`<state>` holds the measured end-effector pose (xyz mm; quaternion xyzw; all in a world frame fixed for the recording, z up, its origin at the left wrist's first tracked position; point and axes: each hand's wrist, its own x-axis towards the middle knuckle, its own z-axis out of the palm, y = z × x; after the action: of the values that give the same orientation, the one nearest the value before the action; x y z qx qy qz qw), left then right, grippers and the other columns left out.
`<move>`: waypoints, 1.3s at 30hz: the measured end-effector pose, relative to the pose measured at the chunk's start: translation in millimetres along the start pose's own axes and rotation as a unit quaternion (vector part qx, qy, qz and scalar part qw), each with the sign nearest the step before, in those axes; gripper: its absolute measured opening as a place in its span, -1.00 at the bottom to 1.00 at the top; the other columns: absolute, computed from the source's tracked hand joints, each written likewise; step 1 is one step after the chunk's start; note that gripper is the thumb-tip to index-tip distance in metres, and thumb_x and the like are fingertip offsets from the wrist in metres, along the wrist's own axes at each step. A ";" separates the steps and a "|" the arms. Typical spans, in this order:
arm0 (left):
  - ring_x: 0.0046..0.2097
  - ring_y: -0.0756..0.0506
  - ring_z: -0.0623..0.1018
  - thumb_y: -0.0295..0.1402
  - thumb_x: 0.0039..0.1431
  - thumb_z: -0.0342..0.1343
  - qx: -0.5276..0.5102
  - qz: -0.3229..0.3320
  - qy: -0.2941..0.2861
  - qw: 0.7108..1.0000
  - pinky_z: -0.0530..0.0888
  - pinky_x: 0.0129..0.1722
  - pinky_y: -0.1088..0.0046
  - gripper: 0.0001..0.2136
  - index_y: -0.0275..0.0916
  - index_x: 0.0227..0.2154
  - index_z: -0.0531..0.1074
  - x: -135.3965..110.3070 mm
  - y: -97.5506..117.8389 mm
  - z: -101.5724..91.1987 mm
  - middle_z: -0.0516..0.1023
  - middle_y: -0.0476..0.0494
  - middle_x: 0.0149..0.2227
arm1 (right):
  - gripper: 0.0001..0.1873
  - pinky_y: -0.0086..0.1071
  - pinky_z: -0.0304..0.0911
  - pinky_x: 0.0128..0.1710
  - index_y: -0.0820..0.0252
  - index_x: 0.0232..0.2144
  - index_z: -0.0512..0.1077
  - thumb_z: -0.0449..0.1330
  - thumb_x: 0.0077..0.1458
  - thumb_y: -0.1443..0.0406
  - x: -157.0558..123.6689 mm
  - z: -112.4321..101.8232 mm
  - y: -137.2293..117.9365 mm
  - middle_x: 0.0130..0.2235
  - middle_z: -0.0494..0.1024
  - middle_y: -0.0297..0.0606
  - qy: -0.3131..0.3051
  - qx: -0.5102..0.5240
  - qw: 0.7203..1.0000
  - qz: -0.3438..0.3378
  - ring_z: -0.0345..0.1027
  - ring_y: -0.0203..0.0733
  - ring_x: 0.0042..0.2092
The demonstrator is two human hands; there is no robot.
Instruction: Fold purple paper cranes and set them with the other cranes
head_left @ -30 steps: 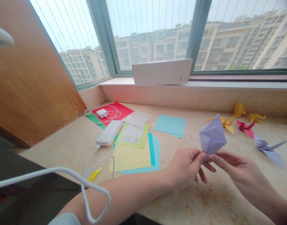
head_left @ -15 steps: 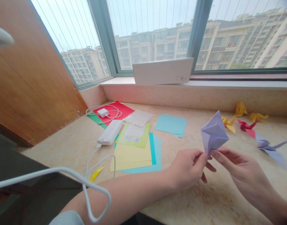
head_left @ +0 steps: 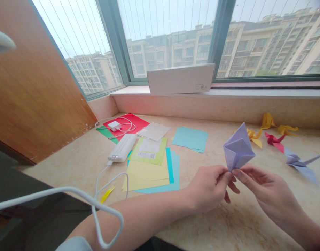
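- At the far left, a wooden panel [head_left: 45, 90] stands beside the window, and a white cable [head_left: 57, 190] runs in from the left edge and loops in front of the left forearm.
- On the counter [head_left: 71, 164], a small yellow strip [head_left: 107, 194] lies near the cable.
- Farther back, a white plug [head_left: 114, 126] with a coiled cord sits on a red sheet [head_left: 139, 123], with a green sheet [head_left: 106, 132] showing from underneath.
- A white power bank [head_left: 122, 148] lies just in front, with a cable end in its near side.
- Next come pale yellow sheets [head_left: 145, 174] on top of blue sheets [head_left: 176, 174], with a light green packet [head_left: 160, 153] over their far edge and a clear sleeve [head_left: 153, 131] behind it.
- A long white box [head_left: 180, 80] stands on the windowsill.
- Below it is a stack of light blue squares [head_left: 190, 139].
- The left hand [head_left: 209, 188] is closed at thumb and forefinger on the bottom tip of the purple folded paper [head_left: 239, 150], its other fingers loosely curled.
- That paper is held upright above the counter, between both hands.
- The right hand [head_left: 269, 188] pinches the same tip, its other fingers bent behind.
- Beyond, yellow folded birds [head_left: 268, 121], a red folded bird [head_left: 276, 141] and a purple folded bird [head_left: 301, 164] rest on the counter.
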<state>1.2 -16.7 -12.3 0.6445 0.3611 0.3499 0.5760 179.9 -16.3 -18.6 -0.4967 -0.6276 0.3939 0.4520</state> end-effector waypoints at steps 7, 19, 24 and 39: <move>-0.58 0.08 0.44 -0.17 0.34 -0.01 -0.009 0.000 0.013 1.000 0.37 -0.60 0.61 -0.70 -0.35 -0.27 0.44 -1.8 -0.1 2.6 0.57 -0.18 -0.38 | -0.65 -0.37 0.35 -0.30 0.12 -0.47 0.52 0.28 0.07 -0.02 0.8 -0.2 -2.0 -0.42 0.57 -0.29 -0.008 0.007 1.000 -0.001 0.44 -0.14 -0.33; -0.57 0.08 0.46 -0.26 0.31 0.01 -0.068 -0.039 -0.031 0.996 0.35 -0.60 0.63 -0.78 -0.32 -0.32 0.42 -3.3 7.5 3.2 0.52 -0.10 -0.43 | -0.68 -0.34 0.39 -0.32 0.15 -0.46 0.52 0.34 0.04 0.02 2.3 -2.4 -4.7 -0.44 0.54 -0.28 -0.041 0.082 0.996 0.013 0.42 -0.12 -0.34; -0.60 0.10 0.43 -0.30 0.31 0.00 -0.058 -0.024 -0.021 0.998 0.34 -0.63 0.66 -0.79 -0.33 -0.34 0.42 -3.9 5.3 4.3 0.48 -0.05 -0.48 | -0.70 -0.33 0.37 -0.34 0.16 -0.48 0.52 0.35 0.05 0.06 1.8 -2.4 -0.1 -0.45 0.52 -0.29 -0.039 0.106 0.993 0.016 0.39 -0.14 -0.36; -0.59 0.08 0.45 -0.23 0.32 0.00 -0.055 -0.039 -0.020 0.998 0.33 -0.61 0.62 -0.74 -0.33 -0.28 0.47 -1.9 2.9 2.3 0.53 -0.08 -0.45 | -0.69 -0.19 0.47 -0.25 0.13 -0.34 0.56 0.35 0.02 0.02 2.8 -7.3 5.6 -0.32 0.62 -0.17 -0.042 0.186 0.981 0.040 0.50 0.00 -0.27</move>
<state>2.4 -19.7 -9.8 0.6041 0.3549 0.3332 0.6310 188.1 -12.1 -21.3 -0.4114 -0.5417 0.5421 0.4933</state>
